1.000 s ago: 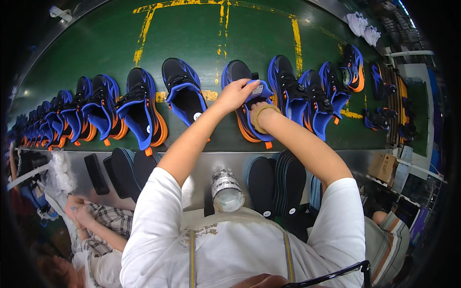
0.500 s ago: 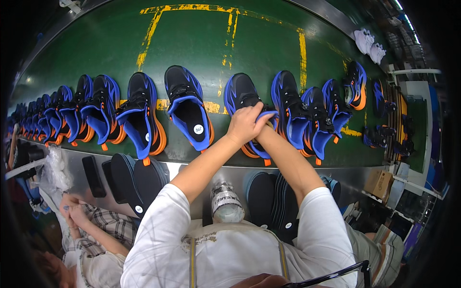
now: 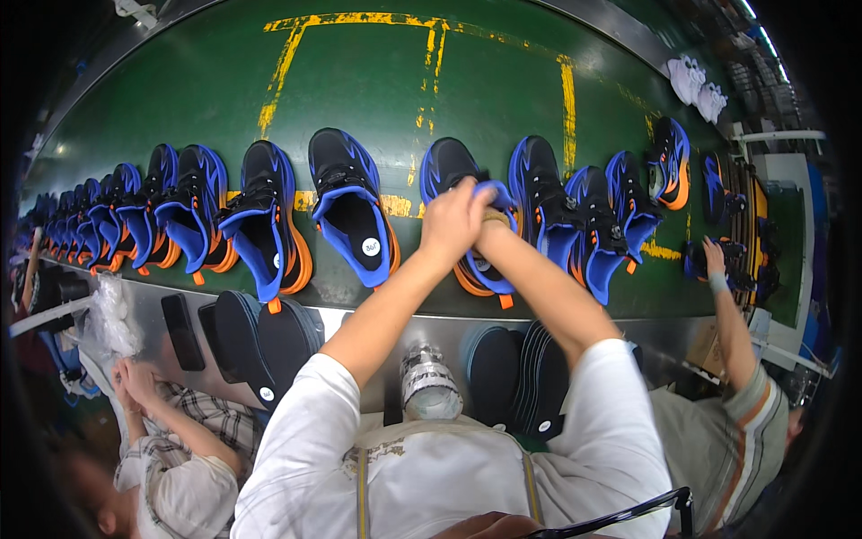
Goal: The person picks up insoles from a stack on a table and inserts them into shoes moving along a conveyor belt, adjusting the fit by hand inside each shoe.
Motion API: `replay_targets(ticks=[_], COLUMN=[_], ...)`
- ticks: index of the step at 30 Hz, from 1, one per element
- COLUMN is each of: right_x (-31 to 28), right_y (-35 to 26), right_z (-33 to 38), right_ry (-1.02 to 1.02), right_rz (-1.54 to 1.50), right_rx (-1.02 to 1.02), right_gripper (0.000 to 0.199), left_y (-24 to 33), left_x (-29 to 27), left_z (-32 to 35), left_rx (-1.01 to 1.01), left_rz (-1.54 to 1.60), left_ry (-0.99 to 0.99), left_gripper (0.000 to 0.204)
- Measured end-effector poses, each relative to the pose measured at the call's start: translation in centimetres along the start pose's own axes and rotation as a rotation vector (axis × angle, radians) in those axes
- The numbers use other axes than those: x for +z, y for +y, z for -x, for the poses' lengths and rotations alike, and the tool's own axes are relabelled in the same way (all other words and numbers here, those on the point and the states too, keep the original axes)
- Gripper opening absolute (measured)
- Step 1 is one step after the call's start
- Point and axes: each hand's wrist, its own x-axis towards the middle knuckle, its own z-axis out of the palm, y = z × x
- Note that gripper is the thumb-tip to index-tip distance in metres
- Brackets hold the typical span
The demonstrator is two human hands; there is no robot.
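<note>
A black and blue shoe with an orange sole [image 3: 460,193] lies on the green conveyor belt [image 3: 377,99] straight ahead. My left hand [image 3: 453,220] grips its blue collar from above. My right hand [image 3: 492,220] is pressed against the left one and reaches into the shoe's opening; most of it is hidden. To the left lies a shoe [image 3: 352,216] with a white sticker on its blue insole. Another shoe [image 3: 543,202] lies just right of my hands.
A long row of the same shoes [image 3: 162,216] runs left along the belt, more lie to the right [image 3: 669,162]. Stacks of black insoles [image 3: 260,337] and a plastic bottle [image 3: 429,382] sit at the belt's metal edge. One person [image 3: 171,449] works at my left, another person's hand [image 3: 714,260] at my right.
My hands have drawn together over the shoe's opening and the left hand has closed on its collar. The belt's shoes sit a little further left in view.
</note>
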Motion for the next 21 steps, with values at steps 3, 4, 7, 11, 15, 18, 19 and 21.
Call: replay_targets(ticks=[3, 4, 7, 11, 15, 18, 19, 21], right_x=[-3.2, -2.8, 1.9, 7.1, 8.6, 8.3, 8.1, 8.7], right_y=[-3.1, -2.8, -2.8, -5.0, -5.7, -6.4, -6.4, -6.3], right_z=[8.0, 9.8, 14.7, 14.4, 13.6, 13.4, 13.4, 13.0], right_ry=[-0.117, -0.176, 0.689, 1.085, 1.316, 1.402, 1.419, 1.391], right_rz=[0.117, -0.086, -0.199, -0.721, -0.837, -0.809, -0.804, -0.872], right_rx=[-0.025, 0.003, -0.095, 0.209, 0.238, 0.245, 0.232, 0.270], right_gripper=[0.032, 0.029, 0.025, 0.025, 0.021, 0.019, 0.020, 0.020], left_y=[-2.0, -2.1, 1.0, 3.8, 7.4, 4.8, 3.6, 3.6], left_x=[-1.1, -1.4, -3.1, -1.5, 1.3, 3.7, 3.9, 4.6], left_z=[-1.4, -1.7, -2.9, -1.4, 0.6, -2.2, -2.1, -2.4], left_rx=[-0.353, -0.316, 0.150, 1.001, 0.862, 0.797, 0.841, 0.856], left_rz=[0.076, -0.001, -0.420, -0.600, -0.902, -1.137, -1.161, -1.250], left_ry=[-0.141, -0.129, -0.221, -0.481, -1.365, -1.696, -1.715, -1.828], left_gripper=[0.046, 0.047, 0.025, 0.009, 0.013, 0.020, 0.020, 0.021])
